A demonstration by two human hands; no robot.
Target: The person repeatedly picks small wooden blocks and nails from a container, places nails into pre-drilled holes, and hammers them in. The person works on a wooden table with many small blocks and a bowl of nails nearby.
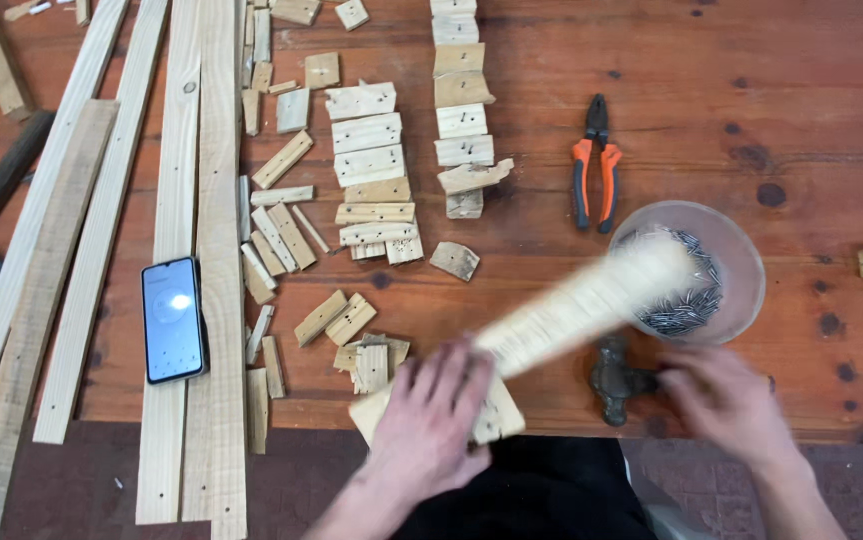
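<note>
At near table [551, 310] edge: left hand [429, 415], fingers spread flat, presses pale wood piece [496, 415] against table. Long wood strip [586, 305], motion-blurred, runs from that piece toward clear bowl of nails [696, 290], partly hiding bowl. Right hand [721, 400] blurred, at dark hammer head [613, 378]; finger closure cannot tell, handle hidden. Orange-handled pliers [596, 160] lie beyond bowl. Phone [172, 318] rests on long planks [206, 200], left. Small offcuts [371, 165] crowd centre.
</note>
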